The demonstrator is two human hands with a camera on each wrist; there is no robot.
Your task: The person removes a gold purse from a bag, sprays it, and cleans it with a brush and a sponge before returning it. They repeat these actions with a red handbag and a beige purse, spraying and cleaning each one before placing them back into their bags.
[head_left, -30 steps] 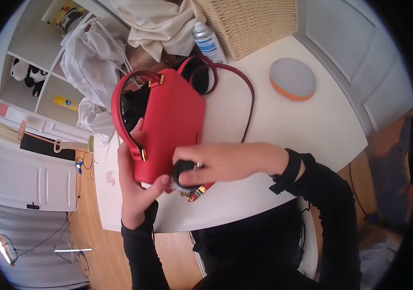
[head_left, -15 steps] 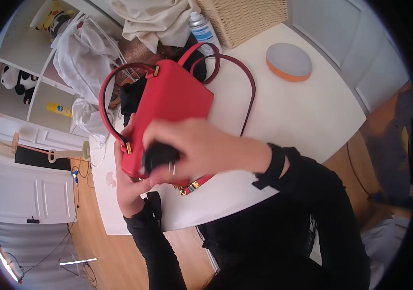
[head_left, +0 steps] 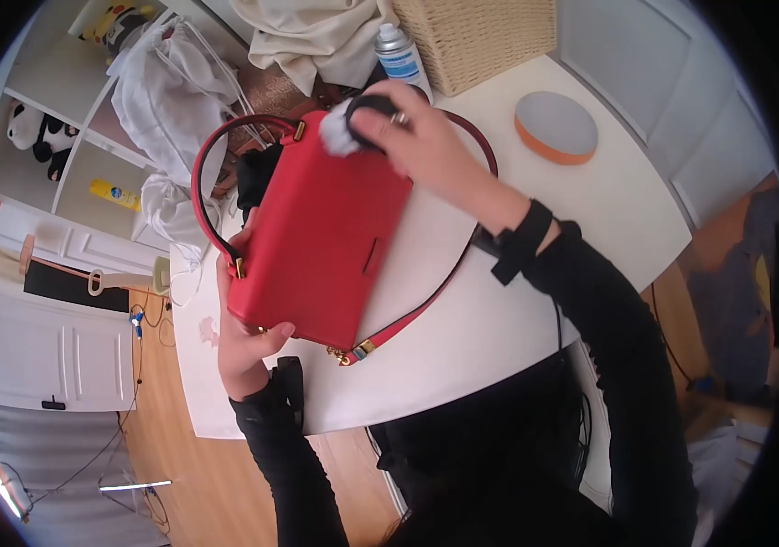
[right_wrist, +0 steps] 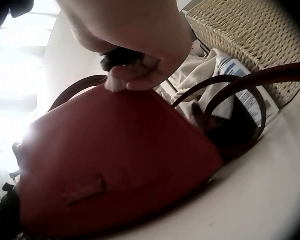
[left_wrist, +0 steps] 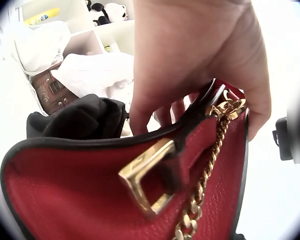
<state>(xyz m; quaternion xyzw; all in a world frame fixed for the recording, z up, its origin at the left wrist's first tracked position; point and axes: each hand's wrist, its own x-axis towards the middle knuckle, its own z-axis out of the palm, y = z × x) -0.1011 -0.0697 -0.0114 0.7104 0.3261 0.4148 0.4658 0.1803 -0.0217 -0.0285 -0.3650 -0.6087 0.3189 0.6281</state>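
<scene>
A red leather handbag (head_left: 316,237) lies tilted on the white table, its handle toward the left. My left hand (head_left: 248,337) grips its near end, the thumb over the face and the other fingers behind. The left wrist view shows this hand (left_wrist: 205,55) above a gold ring (left_wrist: 145,175) and gold chain (left_wrist: 205,170). My right hand (head_left: 431,150) holds a black-backed brush (head_left: 339,135) by its back. In the right wrist view, its pale bristles (right_wrist: 115,82) meet the bag's far edge by the handle.
Behind the bag are a black cloth bundle (head_left: 257,173), a spray can (head_left: 399,56), cream cloth (head_left: 307,41) and a woven basket (head_left: 476,41). An orange-rimmed round tin (head_left: 555,128) sits to the right. The red shoulder strap (head_left: 417,314) loops across the table.
My right hand has carried the brush from the bag's near-left corner to its far top end, uncovering the face. My left hand keeps its grip at the near end.
</scene>
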